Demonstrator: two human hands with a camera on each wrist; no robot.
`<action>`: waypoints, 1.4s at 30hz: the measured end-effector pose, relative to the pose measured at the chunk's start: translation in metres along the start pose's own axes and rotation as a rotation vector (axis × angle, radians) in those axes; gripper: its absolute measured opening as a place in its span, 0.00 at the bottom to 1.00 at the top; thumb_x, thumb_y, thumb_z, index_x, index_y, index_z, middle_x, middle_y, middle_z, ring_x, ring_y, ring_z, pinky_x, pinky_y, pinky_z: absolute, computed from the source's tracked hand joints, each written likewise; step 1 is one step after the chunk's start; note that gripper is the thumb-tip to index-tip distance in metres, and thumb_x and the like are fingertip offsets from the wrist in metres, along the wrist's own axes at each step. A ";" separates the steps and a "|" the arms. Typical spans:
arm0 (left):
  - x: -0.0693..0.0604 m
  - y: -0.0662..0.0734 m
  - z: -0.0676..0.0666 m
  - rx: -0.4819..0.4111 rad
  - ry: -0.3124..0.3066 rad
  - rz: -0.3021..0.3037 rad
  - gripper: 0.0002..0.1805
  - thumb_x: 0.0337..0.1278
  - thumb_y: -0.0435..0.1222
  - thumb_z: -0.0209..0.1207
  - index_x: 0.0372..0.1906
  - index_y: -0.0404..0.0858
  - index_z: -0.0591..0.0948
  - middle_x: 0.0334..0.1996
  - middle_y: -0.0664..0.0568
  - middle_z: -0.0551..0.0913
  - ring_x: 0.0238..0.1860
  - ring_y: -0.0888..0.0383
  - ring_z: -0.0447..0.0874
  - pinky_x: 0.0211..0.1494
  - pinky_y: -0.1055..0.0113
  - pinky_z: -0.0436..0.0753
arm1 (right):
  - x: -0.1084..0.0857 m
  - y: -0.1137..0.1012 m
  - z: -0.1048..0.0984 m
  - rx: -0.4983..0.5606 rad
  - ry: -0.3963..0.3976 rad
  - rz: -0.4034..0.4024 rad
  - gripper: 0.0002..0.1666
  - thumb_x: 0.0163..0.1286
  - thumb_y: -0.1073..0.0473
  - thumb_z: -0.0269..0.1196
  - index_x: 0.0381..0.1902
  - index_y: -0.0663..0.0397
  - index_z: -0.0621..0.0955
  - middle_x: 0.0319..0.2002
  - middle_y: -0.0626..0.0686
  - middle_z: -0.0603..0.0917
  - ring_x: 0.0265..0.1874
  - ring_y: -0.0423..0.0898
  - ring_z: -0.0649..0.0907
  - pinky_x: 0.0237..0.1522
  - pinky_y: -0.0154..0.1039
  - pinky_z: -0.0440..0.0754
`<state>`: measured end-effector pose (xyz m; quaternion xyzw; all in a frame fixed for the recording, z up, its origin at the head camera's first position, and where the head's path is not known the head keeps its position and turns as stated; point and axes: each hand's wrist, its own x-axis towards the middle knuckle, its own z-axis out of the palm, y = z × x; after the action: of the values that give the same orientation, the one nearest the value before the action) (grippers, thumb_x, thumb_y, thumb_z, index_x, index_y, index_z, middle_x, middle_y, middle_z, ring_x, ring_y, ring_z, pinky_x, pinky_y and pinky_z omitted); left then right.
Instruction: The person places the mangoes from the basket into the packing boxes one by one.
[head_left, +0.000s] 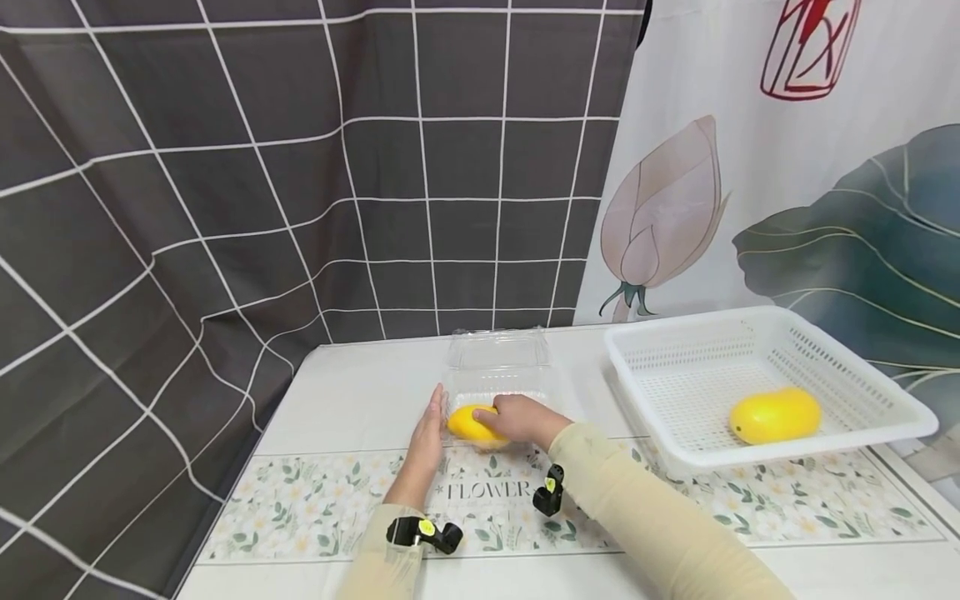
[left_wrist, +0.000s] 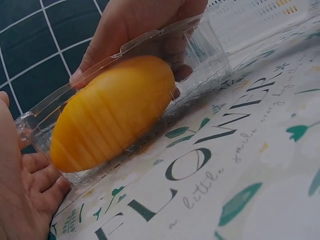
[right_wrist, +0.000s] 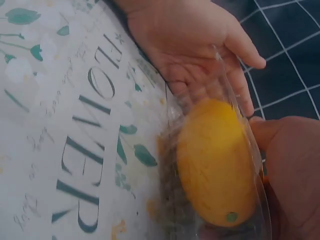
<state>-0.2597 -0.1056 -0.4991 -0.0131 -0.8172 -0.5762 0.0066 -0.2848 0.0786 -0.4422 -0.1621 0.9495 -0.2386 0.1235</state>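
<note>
A yellow mango (head_left: 472,424) lies lengthwise inside a clear plastic clamshell box (head_left: 498,379), near its front wall. My right hand (head_left: 520,418) reaches in over the box and grips the mango, thumb on one side and fingers at its far end. In the left wrist view the mango (left_wrist: 115,115) shows through the clear wall. Against the box's left end my left hand (head_left: 429,429) stands on edge with its fingers extended. The right wrist view shows this left hand's palm (right_wrist: 185,55) turned toward the box. The box's lid stands raised at the back.
To the right sits a white perforated plastic basket (head_left: 667,442) with another yellow mango (head_left: 776,415) in it. A floral runner printed FLOWER (head_left: 487,492) crosses the white table (head_left: 360,383). A dark grid curtain (head_left: 465,167) hangs behind and at the left.
</note>
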 end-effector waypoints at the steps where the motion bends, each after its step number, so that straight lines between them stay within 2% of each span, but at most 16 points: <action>1: 0.000 0.000 0.000 0.000 -0.003 -0.001 0.38 0.78 0.60 0.19 0.83 0.48 0.49 0.80 0.48 0.55 0.80 0.44 0.50 0.81 0.44 0.45 | 0.000 -0.001 0.001 -0.015 0.011 0.007 0.38 0.78 0.36 0.51 0.57 0.68 0.80 0.51 0.64 0.85 0.53 0.60 0.84 0.61 0.55 0.79; 10: -0.003 -0.005 0.002 -0.017 -0.012 0.012 0.37 0.79 0.59 0.20 0.83 0.47 0.49 0.79 0.47 0.57 0.77 0.44 0.58 0.81 0.44 0.44 | -0.002 -0.007 0.013 -0.083 0.081 0.031 0.38 0.80 0.38 0.50 0.51 0.74 0.81 0.43 0.66 0.86 0.38 0.56 0.85 0.53 0.53 0.84; 18: -0.002 -0.006 0.001 -0.013 -0.006 -0.001 0.35 0.80 0.58 0.20 0.83 0.49 0.49 0.79 0.47 0.56 0.75 0.42 0.62 0.80 0.44 0.48 | -0.004 -0.006 0.008 -0.037 0.077 0.053 0.42 0.80 0.36 0.47 0.62 0.72 0.76 0.56 0.69 0.83 0.56 0.64 0.82 0.63 0.56 0.78; 22: -0.002 -0.004 0.002 -0.010 0.003 0.000 0.36 0.79 0.59 0.20 0.83 0.50 0.50 0.79 0.47 0.56 0.74 0.40 0.64 0.80 0.43 0.51 | -0.006 -0.006 0.001 -0.060 0.083 0.061 0.43 0.81 0.35 0.41 0.64 0.70 0.75 0.55 0.68 0.83 0.57 0.64 0.82 0.62 0.57 0.78; 26: -0.001 -0.003 0.003 -0.010 0.001 0.004 0.36 0.78 0.60 0.20 0.82 0.51 0.51 0.79 0.49 0.57 0.75 0.42 0.63 0.80 0.44 0.51 | -0.009 -0.004 -0.010 -0.088 0.102 0.050 0.41 0.82 0.36 0.40 0.62 0.68 0.77 0.53 0.66 0.84 0.55 0.63 0.83 0.60 0.57 0.79; 30: 0.001 -0.005 0.002 0.003 0.014 0.013 0.36 0.79 0.59 0.20 0.82 0.49 0.52 0.78 0.47 0.58 0.73 0.41 0.65 0.79 0.42 0.51 | -0.010 -0.004 -0.031 -0.085 0.119 0.011 0.41 0.82 0.35 0.40 0.63 0.67 0.76 0.55 0.66 0.84 0.55 0.64 0.82 0.61 0.58 0.78; 34: 0.002 -0.005 -0.001 0.004 0.033 0.015 0.36 0.79 0.58 0.20 0.82 0.48 0.52 0.79 0.45 0.58 0.72 0.39 0.68 0.79 0.42 0.53 | -0.013 -0.001 -0.065 -0.047 0.133 -0.021 0.43 0.82 0.33 0.38 0.67 0.66 0.74 0.61 0.66 0.80 0.60 0.65 0.80 0.65 0.60 0.75; 38: 0.000 -0.004 -0.002 -0.005 0.034 0.022 0.36 0.79 0.58 0.21 0.82 0.47 0.52 0.79 0.44 0.57 0.72 0.39 0.68 0.79 0.42 0.55 | -0.019 0.012 -0.105 -0.035 0.159 -0.005 0.46 0.81 0.31 0.37 0.71 0.67 0.69 0.66 0.67 0.75 0.65 0.66 0.75 0.68 0.62 0.71; 42: 0.000 -0.002 -0.001 -0.013 0.036 0.020 0.36 0.79 0.58 0.22 0.82 0.48 0.53 0.79 0.45 0.58 0.72 0.39 0.68 0.78 0.43 0.55 | -0.025 0.035 -0.146 -0.065 0.177 0.046 0.49 0.80 0.30 0.35 0.72 0.68 0.66 0.68 0.69 0.72 0.66 0.69 0.73 0.68 0.65 0.68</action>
<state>-0.2594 -0.1073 -0.5008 -0.0110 -0.8129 -0.5817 0.0272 -0.3164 0.1779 -0.3304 -0.1224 0.9674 -0.2180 0.0394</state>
